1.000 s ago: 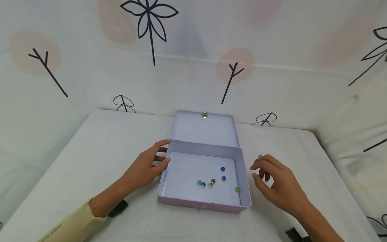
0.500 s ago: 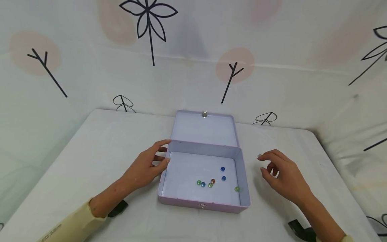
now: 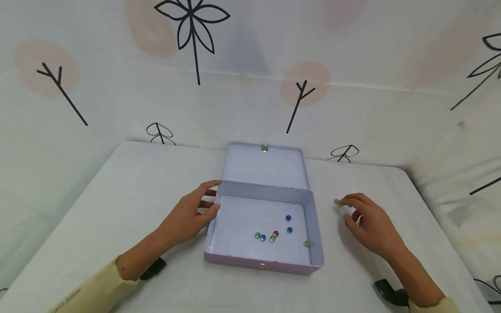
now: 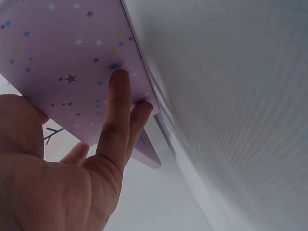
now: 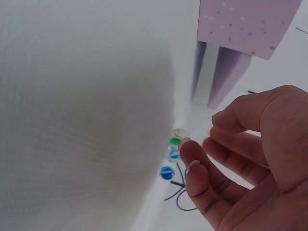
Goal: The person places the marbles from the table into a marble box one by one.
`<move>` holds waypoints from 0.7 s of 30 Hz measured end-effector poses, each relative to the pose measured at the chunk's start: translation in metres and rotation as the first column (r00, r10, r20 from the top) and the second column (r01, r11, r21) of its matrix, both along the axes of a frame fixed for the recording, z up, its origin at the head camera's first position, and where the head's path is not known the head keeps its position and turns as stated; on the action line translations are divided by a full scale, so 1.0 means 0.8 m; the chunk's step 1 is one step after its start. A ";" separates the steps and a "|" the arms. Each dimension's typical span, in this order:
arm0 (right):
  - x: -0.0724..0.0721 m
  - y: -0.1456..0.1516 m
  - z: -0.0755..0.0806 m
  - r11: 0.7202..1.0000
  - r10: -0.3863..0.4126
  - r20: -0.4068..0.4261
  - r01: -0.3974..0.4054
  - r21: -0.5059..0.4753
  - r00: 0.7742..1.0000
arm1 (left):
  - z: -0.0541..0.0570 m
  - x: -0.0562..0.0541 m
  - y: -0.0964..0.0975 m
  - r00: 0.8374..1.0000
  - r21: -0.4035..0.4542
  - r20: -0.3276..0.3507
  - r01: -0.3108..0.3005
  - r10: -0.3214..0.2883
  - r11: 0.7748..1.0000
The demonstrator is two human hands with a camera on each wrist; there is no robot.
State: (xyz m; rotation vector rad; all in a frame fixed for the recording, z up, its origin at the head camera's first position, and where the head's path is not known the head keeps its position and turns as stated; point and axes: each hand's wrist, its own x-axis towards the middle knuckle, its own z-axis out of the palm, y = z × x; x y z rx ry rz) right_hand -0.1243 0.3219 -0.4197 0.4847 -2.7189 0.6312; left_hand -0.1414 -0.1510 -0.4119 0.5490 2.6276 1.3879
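Left hand [image 3: 188, 221] steadies box [image 3: 238, 217], fingers [image 4: 115, 115] spread; right hand [image 3: 369, 226] at loose marbles [image 5: 167, 173], fingers apart. Likely pickup step; needs pinch.

Right hand [image 3: 372, 226] partly hides marbles [image 5: 167, 173] in head view; we can't count them there, nor tell whether fingertips [image 5: 190, 149] touch any. Lettering [image 3: 67, 301] on left sleeve [image 3: 95, 287] too small for us to read; bottom edge cuts off right sleeve [image 3: 434, 306]. Top edge crops lilac box [image 5: 236, 31] in both wrist views.
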 end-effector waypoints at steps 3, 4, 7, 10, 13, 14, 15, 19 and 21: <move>-0.002 0.003 -0.002 1.000 -0.012 0.027 0.012 0.009 1.000 | -0.001 0.000 -0.001 1.000 0.001 0.003 0.002 -0.002 1.000; -0.002 0.004 -0.003 1.000 -0.015 0.037 0.015 0.013 0.999 | -0.001 0.000 -0.001 1.000 0.001 0.005 0.002 -0.002 1.000; -0.004 0.008 -0.006 0.999 -0.027 0.065 0.026 0.027 0.997 | -0.001 0.000 0.000 1.000 0.003 0.006 0.004 -0.004 1.000; -0.005 0.010 -0.008 0.999 -0.036 0.087 0.033 0.034 0.996 | 0.001 -0.001 0.001 1.000 0.001 0.001 0.005 -0.005 1.000; -0.005 0.011 -0.009 0.998 -0.045 0.098 0.042 0.037 0.994 | 0.001 -0.001 0.001 1.000 -0.004 -0.004 0.006 -0.006 1.000; -0.005 0.011 -0.009 0.998 -0.047 0.102 0.044 0.038 0.994 | 0.001 -0.001 0.001 1.000 -0.006 -0.005 0.006 -0.006 1.000; -0.006 0.011 -0.009 0.998 -0.048 0.106 0.045 0.039 0.993 | 0.001 -0.002 0.001 1.000 -0.009 -0.006 0.004 -0.004 1.000; -0.006 0.010 -0.010 0.998 -0.046 0.108 0.042 0.038 0.993 | 0.001 -0.002 0.000 1.000 -0.010 -0.004 0.000 0.000 1.000; -0.006 0.009 -0.010 0.999 -0.041 0.107 0.037 0.037 0.993 | 0.001 -0.002 -0.001 1.000 -0.007 -0.001 0.000 0.000 1.000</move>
